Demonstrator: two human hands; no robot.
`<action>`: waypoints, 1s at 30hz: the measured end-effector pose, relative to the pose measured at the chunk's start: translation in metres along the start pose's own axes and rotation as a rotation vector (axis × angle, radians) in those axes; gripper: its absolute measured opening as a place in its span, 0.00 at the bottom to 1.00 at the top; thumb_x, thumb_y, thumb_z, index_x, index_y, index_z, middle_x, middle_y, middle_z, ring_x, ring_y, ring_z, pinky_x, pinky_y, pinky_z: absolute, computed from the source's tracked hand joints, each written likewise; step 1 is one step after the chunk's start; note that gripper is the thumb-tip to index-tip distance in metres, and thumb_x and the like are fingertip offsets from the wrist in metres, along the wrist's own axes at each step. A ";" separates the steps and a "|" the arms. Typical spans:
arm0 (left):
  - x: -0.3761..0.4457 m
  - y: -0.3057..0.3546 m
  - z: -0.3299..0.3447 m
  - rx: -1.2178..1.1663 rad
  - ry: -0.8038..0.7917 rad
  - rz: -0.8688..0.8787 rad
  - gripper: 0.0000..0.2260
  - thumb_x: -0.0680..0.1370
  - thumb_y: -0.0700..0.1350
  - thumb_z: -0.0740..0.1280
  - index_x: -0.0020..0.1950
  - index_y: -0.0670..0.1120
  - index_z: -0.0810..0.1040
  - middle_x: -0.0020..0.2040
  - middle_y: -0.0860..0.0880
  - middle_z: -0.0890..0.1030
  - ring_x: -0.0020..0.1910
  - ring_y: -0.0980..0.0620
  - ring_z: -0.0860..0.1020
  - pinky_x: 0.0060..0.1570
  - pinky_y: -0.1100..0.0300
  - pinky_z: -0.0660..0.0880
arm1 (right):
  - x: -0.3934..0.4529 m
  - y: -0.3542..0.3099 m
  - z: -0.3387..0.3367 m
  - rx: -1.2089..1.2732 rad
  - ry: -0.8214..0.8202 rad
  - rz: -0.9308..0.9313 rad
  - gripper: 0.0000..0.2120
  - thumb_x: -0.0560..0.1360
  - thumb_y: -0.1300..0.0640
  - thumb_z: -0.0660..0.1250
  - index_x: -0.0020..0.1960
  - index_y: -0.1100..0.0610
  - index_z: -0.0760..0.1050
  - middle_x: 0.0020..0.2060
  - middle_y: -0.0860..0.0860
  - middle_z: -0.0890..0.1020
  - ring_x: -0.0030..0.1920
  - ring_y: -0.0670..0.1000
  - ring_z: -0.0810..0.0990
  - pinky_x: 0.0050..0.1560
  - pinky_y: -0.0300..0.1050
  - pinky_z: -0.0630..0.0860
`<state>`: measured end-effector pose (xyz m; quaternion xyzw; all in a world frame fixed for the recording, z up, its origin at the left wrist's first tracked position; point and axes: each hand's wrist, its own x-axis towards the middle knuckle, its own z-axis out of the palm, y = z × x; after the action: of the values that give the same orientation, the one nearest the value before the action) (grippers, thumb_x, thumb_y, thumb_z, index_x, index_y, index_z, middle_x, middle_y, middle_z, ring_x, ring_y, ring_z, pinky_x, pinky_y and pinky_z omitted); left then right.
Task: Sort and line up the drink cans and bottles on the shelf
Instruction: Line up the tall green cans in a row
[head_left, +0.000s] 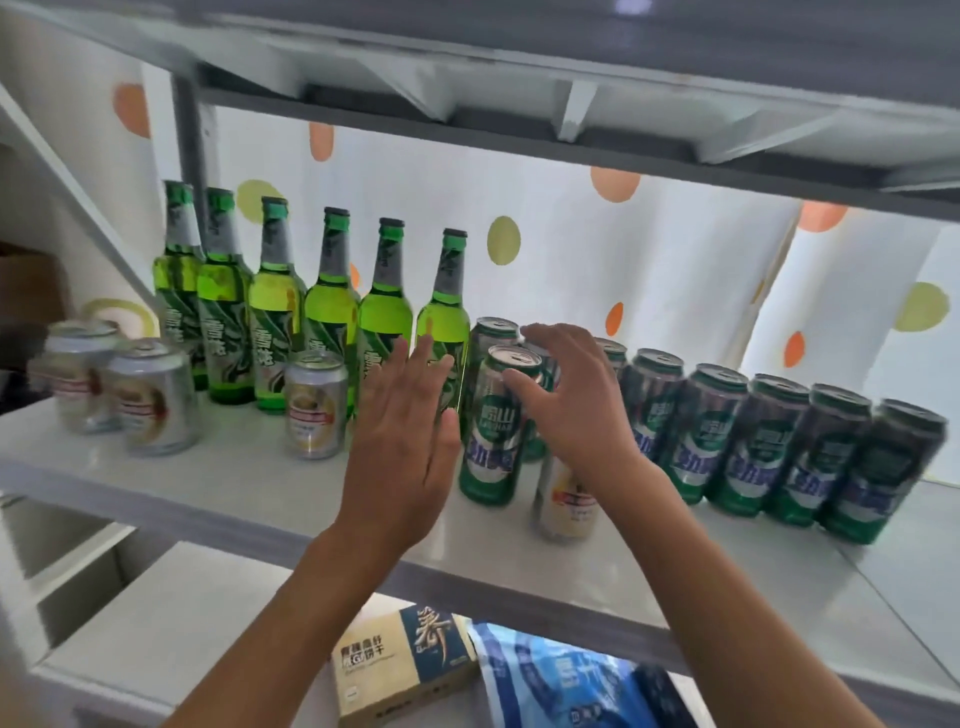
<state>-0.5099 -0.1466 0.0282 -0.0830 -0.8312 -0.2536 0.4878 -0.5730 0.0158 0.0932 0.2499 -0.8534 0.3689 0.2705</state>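
Shelf board (249, 483): row of bottles (332, 306) along back edge, left half. Three short cans (156, 397) before them, toward left end. Row of tall cans (769, 441) runs to right end. One tall can (493, 426) and one short can (566, 499) stand nearer front edge, mid-board. Box (400, 670) and bag (561, 680) on level below.

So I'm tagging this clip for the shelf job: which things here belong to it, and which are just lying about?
Part of the job:
green glass bottles, standing in a row
tall green cans, lined up on the right
short silver cans, scattered at the front
shelf

Just lying about:
cardboard box below the shelf
blue packet beside it
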 end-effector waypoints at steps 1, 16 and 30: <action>-0.002 -0.003 0.002 -0.030 -0.007 -0.009 0.22 0.81 0.48 0.52 0.74 0.44 0.68 0.78 0.48 0.61 0.78 0.52 0.53 0.76 0.49 0.52 | 0.003 -0.001 0.000 -0.015 -0.018 0.020 0.18 0.74 0.44 0.72 0.62 0.45 0.76 0.61 0.43 0.74 0.63 0.45 0.71 0.60 0.39 0.64; -0.002 -0.021 0.015 -0.156 -0.012 0.064 0.19 0.81 0.47 0.53 0.68 0.42 0.71 0.73 0.45 0.69 0.76 0.50 0.59 0.72 0.43 0.60 | 0.002 -0.023 0.017 -0.059 -0.076 0.033 0.20 0.66 0.51 0.78 0.45 0.47 0.67 0.46 0.44 0.73 0.43 0.42 0.71 0.35 0.35 0.64; -0.004 -0.012 -0.014 -0.196 -0.133 0.032 0.22 0.82 0.52 0.55 0.76 0.49 0.61 0.76 0.49 0.63 0.75 0.51 0.61 0.72 0.48 0.63 | -0.028 -0.044 -0.008 0.248 0.051 0.034 0.19 0.59 0.53 0.83 0.40 0.49 0.73 0.44 0.42 0.83 0.44 0.44 0.84 0.44 0.48 0.84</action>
<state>-0.5018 -0.1636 0.0267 -0.1604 -0.8315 -0.3197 0.4252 -0.5226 0.0014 0.1016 0.2575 -0.7981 0.4825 0.2528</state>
